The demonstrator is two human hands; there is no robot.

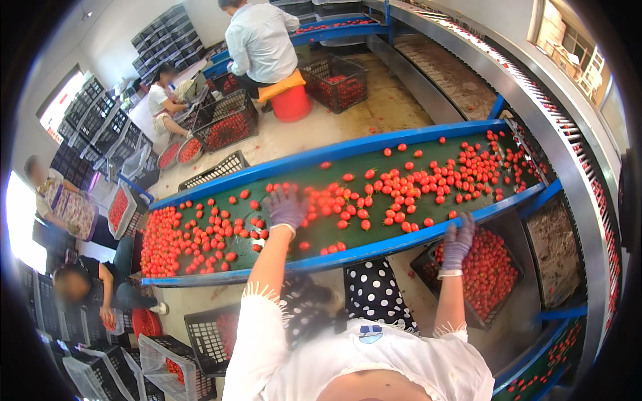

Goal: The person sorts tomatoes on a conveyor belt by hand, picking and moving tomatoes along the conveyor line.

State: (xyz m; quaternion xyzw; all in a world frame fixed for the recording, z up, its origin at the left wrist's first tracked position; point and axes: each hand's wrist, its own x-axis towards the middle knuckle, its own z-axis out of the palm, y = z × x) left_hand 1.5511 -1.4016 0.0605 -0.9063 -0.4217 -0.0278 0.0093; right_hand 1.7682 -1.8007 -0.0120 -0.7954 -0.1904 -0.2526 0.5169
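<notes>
Cherry tomatoes (396, 185) lie scattered along a green conveyor belt (296, 173) with raised blue side rails (321, 258). They crowd together at the belt's left end. My left hand (286, 208), in a purple-grey knit glove, is over the middle of the belt with its fingers spread among the tomatoes. My right hand (459, 244), gloved alike, lies at the near rail with its fingers apart and fingertips over the edge. A single tomato is just beyond those fingertips. Whether anything is under either palm is hidden. Below my right hand, a black crate (519, 278) holds many tomatoes.
A metal roller conveyor (562, 130) curves along the right. Across the belt, a person (263, 45) sits on a red bucket (292, 103) beside crates of tomatoes (225, 131). Other people work at the left among stacked black crates (100, 118). Another crate (205, 338) stands near my legs.
</notes>
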